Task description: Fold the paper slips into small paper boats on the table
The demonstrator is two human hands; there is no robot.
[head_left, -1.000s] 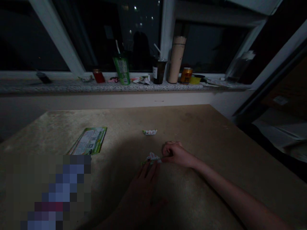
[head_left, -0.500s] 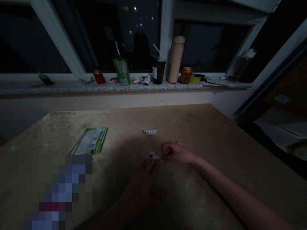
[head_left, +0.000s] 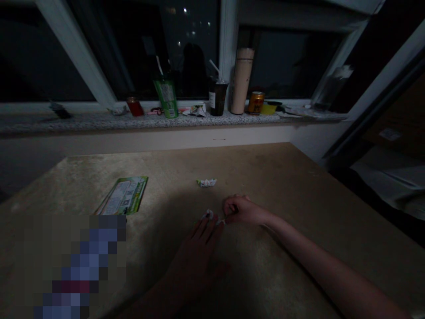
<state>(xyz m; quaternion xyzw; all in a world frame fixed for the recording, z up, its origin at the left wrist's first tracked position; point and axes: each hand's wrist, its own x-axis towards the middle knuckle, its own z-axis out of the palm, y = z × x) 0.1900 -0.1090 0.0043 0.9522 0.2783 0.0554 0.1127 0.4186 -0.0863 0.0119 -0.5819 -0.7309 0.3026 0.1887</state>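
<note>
A small crumpled white candy wrapper (head_left: 208, 213) lies on the table, partly hidden beneath the fingertips of my left hand (head_left: 196, 248). That hand is flat, its fingers stretched out and pressing on the wrapper. My right hand (head_left: 244, 210) rests on its side just to the right, with fingers curled and thumb pinching the wrapper's right end. Farther back, a second twisted wrapper (head_left: 206, 182), white with a green tip, lies apart from both hands. Whether either wrapper has candy inside, I cannot tell.
Green printed packets (head_left: 124, 195) lie at the left of the table (head_left: 265, 168), beside a pixelated patch (head_left: 83, 266). Along the windowsill (head_left: 195, 122) stand a green cup (head_left: 167, 98), a dark cup with a straw (head_left: 218, 98), a tall flask (head_left: 242, 82) and an orange can (head_left: 256, 103).
The fingers of my left hand have spread a little over the wrapper, and more of its right end shows between the hands. My right hand keeps its pinch, almost unmoved.
</note>
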